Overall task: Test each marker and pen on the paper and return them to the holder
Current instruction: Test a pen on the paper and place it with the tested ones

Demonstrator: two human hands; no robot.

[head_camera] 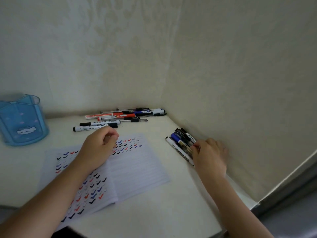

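An open lined notebook (137, 167) lies on the white table, covered in black, blue and red tick marks. My left hand (97, 148) rests on its upper middle with fingers loosely curled and nothing visible in them. My right hand (210, 155) lies on a small bunch of markers (180, 141) by the right wall, fingertips touching them; whether it grips one I cannot tell. A larger pile of pens and markers (123, 116) lies against the back wall. The blue translucent holder (22, 121) stands at the far left and looks empty.
The table (154, 217) sits in a corner, with wallpapered walls at the back and right. Its right edge (240, 194) drops off to a grey floor.
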